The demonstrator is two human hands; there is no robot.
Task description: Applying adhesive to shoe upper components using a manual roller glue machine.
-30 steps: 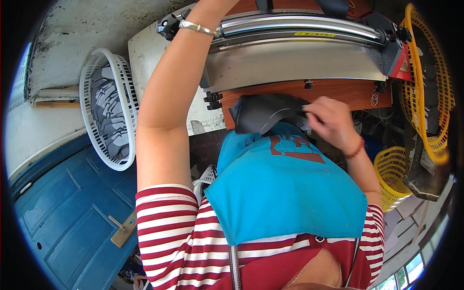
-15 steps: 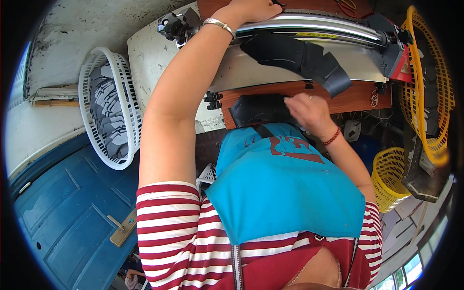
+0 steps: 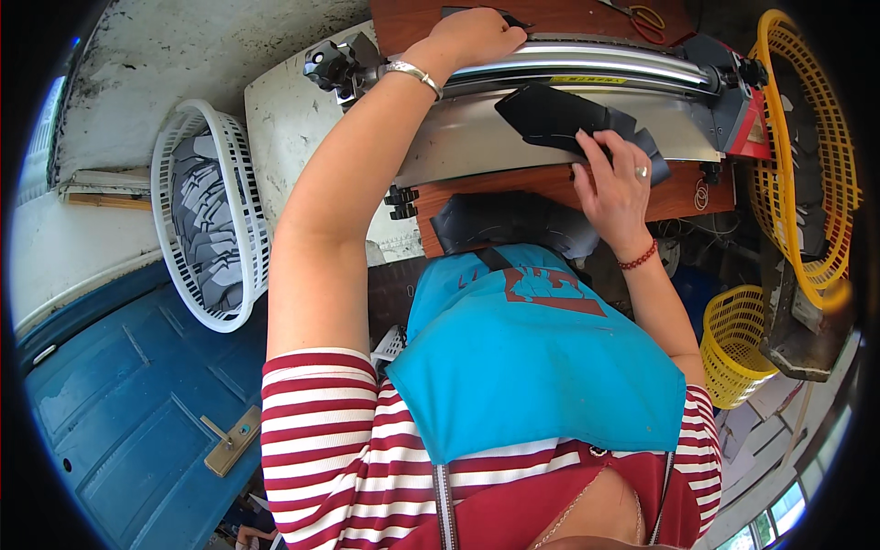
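My left hand (image 3: pixel 477 38) is beyond the shiny metal roller (image 3: pixel 587 64) of a red-ended machine, with curled fingers closed on a black piece (image 3: pixel 515 20) that pokes out past them; the fingertips are mostly hidden. A bent black sheet piece (image 3: pixel 550 115) lies on the machine's metal plate (image 3: pixel 449 142). My right hand (image 3: pixel 616 188) is over its right part, fingers spread and fingertips touching it, with no firm grip visible. Nearer to me, more black curved pieces (image 3: pixel 504 220) rest at the brown board's front edge, against my blue apron (image 3: pixel 541 367).
A white basket (image 3: pixel 234 183) of grey and black cut pieces stands at left. At right are a yellow basket (image 3: pixel 779 137) with dark pieces and a lower yellow basket (image 3: pixel 733 339). Orange-handled scissors (image 3: pixel 647 23) lie behind the machine. A black knob (image 3: pixel 330 64) sticks out at its left end.
My right hand has moved from the near pieces up to the black piece on the plate, which now lies further right. My left hand stays beyond the roller, with more black material showing there.
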